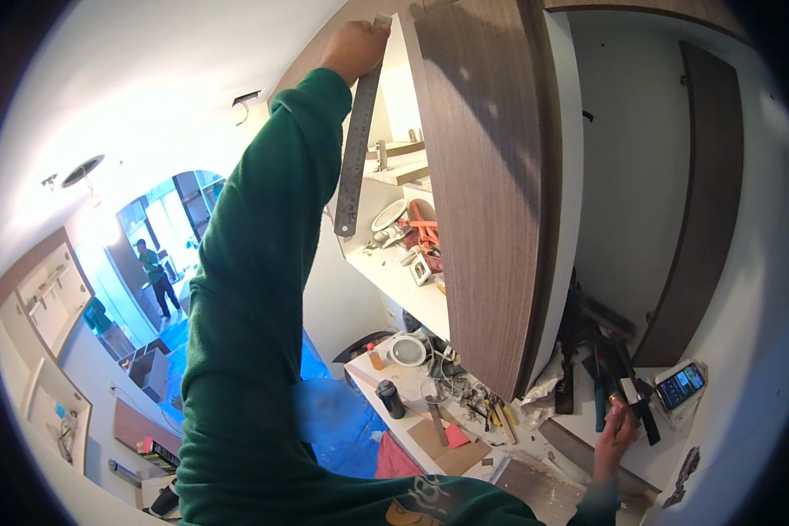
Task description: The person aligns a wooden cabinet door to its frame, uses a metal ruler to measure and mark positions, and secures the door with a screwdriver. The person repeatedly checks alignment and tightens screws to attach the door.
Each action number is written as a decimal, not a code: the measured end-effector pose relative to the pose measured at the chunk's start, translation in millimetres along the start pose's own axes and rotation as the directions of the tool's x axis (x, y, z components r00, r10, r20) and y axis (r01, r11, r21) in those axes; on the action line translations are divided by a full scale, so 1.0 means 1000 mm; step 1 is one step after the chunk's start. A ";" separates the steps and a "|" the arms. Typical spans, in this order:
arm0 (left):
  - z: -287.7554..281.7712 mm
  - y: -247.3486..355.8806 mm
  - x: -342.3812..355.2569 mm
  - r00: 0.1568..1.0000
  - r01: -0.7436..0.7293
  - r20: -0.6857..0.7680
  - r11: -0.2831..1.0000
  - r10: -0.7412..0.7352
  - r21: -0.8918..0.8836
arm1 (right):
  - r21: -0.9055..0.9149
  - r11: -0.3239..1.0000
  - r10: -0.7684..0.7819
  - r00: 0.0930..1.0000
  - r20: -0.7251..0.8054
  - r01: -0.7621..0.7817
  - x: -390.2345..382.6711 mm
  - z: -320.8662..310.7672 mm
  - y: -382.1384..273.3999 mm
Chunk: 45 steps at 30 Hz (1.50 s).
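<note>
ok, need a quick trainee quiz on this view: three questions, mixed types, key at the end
1. Multiple choice: what does the left hand hold?
A) a hammer
B) a metal ruler
C) a paintbrush

2. True or false: the phone at the right has its screen lit.

3. Fill in: the right hand is down by the dark-handled ____, to the left of the phone.

Key:
1. B, held near its upper end.
2. True.
3. tools; whether it grips one is hard to tell.
</note>
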<state>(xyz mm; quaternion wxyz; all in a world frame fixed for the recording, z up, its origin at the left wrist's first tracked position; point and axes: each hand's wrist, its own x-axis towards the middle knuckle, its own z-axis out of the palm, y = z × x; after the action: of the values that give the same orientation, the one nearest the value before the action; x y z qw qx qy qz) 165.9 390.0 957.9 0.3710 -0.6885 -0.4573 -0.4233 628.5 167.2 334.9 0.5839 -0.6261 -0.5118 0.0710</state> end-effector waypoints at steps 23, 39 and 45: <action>-0.015 0.149 -0.033 0.926 -0.154 -0.377 0.881 -0.029 -0.447 | -0.019 0.999 -0.033 0.999 0.000 0.033 0.003 -0.003 -0.023; 0.032 0.213 -0.234 0.974 0.209 0.224 0.400 -0.008 -0.892 | 0.160 0.975 -0.167 0.984 0.063 0.155 0.009 -0.007 -0.101; 0.042 0.227 -0.296 0.962 0.274 0.274 0.068 -0.007 -0.959 | 0.637 0.765 -0.302 0.817 0.491 -0.100 0.011 0.047 -0.208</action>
<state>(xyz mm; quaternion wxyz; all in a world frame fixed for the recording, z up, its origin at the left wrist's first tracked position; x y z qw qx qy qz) 324.4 265.0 641.7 -0.2829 -0.7467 -0.1484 -0.5835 485.2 163.9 492.9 0.5842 -0.3102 -0.6410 0.3893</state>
